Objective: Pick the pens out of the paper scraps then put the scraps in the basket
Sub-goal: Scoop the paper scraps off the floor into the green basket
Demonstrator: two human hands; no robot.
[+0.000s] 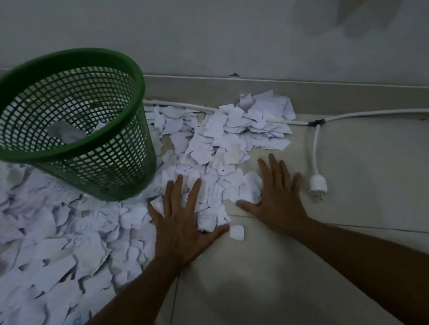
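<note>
Two bare forearms enter from the bottom edge, cut off below the elbows. Floor (252, 293) here is pale tile, dimly lit, with a soft shadow between the arms.

Left hand (182, 229): flat, palm down, fingers straight and spread, grasping nothing. It presses on the near edge of the paper scraps (214, 146); thumb points right, next to a crumpled piece. One small scrap (236, 232) lies alone on bare tile just beside that thumb.

Right hand (277, 200): also flat and spread, fingers straight, nothing grasped. Palm sits on tile; the thumb and inner edge touch the right side of the same small heap. The scraps between the two hands are bunched up.

Scraps run left in a wide, thick layer, cut off by the left and lower-left edges. Far left is blurred; print on the pieces cannot be read. No pens can be made out anywhere; whether any lie under the paper cannot be told.

White plug (318, 184) lies on tile right of the right hand, apart from it. Its cord (315, 146) runs back to a white cable along the skirting, partly buried under scraps.

Green mesh basket (115, 164) stands left of centre amid the scraps, beyond the left hand, a few pieces dimly visible inside.

Wall (217, 25) behind is grey, upper right corner indistinct.
</note>
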